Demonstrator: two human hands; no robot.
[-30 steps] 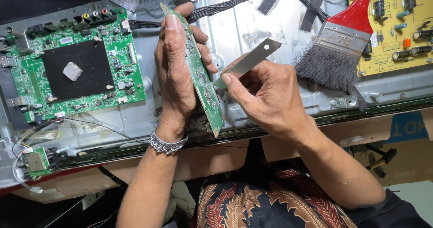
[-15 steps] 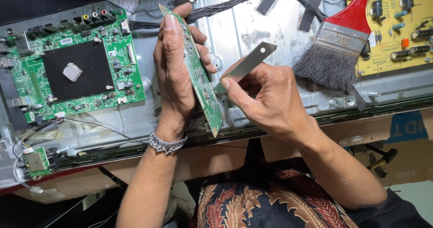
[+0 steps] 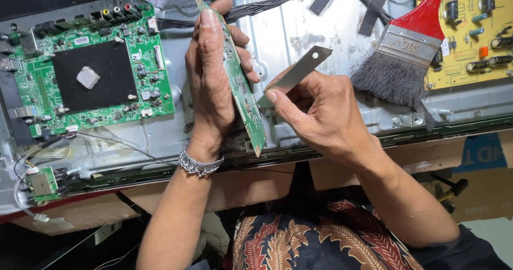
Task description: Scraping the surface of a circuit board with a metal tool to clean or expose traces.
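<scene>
Gripping a narrow green board [image 3: 243,88] upright, the left hand [image 3: 211,83] steadies it so the right hand [image 3: 315,112], pinching a blade [image 3: 296,73], reaches its face.

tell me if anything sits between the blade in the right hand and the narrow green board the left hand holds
Nothing visible does. The right hand holds the metal blade with its lower end right at the face of the narrow green board, which the left hand holds on edge.

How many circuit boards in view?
4. Large green board left on the metal panel; small green board bottom left; narrow green board upright in the left hand; yellow board top right, partly behind the brush. Others may be hidden.
</scene>
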